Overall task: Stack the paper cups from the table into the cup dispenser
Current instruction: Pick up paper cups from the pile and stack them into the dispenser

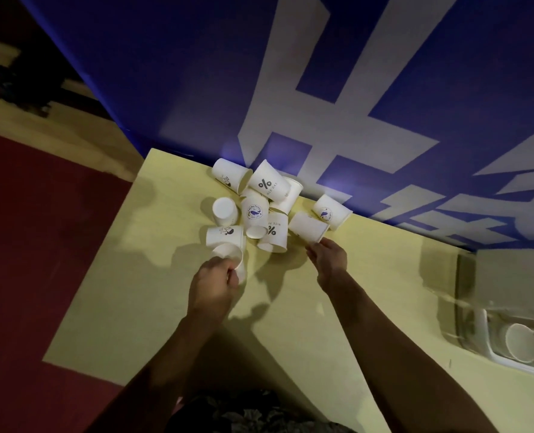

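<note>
Both hands working the cup pile.

I'm watching the left hand point(215, 276) closing around a tipped cup point(229, 254) on the worktop point(153, 276), the right hand point(328, 256) pinching another cup point(308, 228) by its rim; the dispenser point(515, 335) is waiting far right.

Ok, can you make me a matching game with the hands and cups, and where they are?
Things:
1. left hand
2. right hand
3. percent-sign cup
4. cup dispenser

Places:
A. on top of the pile, by the blue wall
B. at the table's right edge, with a cup inside
C. wrapped around a cup at the near side of the pile
D. fingertips at the rim of a tipped cup

Pairs: 1-C, 2-D, 3-A, 4-B
</note>
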Demonstrator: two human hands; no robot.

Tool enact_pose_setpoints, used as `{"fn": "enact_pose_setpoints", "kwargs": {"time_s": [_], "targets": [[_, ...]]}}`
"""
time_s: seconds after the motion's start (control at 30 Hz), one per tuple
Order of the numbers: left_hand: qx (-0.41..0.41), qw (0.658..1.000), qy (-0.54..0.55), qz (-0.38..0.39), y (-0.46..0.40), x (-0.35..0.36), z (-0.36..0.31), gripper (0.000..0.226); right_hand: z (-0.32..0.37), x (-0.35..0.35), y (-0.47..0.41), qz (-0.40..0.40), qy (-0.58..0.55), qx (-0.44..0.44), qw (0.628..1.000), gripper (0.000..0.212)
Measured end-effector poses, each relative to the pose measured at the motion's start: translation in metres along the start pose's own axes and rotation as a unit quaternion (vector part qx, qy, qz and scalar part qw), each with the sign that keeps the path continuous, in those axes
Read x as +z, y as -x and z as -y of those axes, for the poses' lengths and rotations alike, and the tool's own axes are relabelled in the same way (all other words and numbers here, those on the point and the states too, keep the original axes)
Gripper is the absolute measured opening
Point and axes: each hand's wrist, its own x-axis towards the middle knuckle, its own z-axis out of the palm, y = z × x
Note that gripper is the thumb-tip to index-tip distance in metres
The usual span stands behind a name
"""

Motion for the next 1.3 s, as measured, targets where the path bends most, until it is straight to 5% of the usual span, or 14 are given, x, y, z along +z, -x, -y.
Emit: {"fn": "enact_pose_setpoints", "kwargs": {"time_s": [0.33,0.5,0.83,1.3], "targets": [[0.110,0.989,0.086,-0.039,0.010,-0.014,-0.053,0.010,-0.027,-0.064,0.059,-0.033,0.125,-0.211,0.969,0.006],[0.160,0.982,0.094,-0.031,0.024,0.001,-0.104,0.010,-0.028,-0.121,0.085,-0.065,0.230,-0.370,0.898,0.009],[0.192,0.977,0.087,-0.034,0.081,0.064,-0.217,0.008,-0.017,-0.258,0.093,-0.188,0.358,-0.508,0.761,0.012],[0.228,0.970,0.083,-0.013,0.167,0.179,-0.370,0.005,-0.006,-0.461,0.054,-0.189,0.338,-0.528,0.756,0.012]]}}
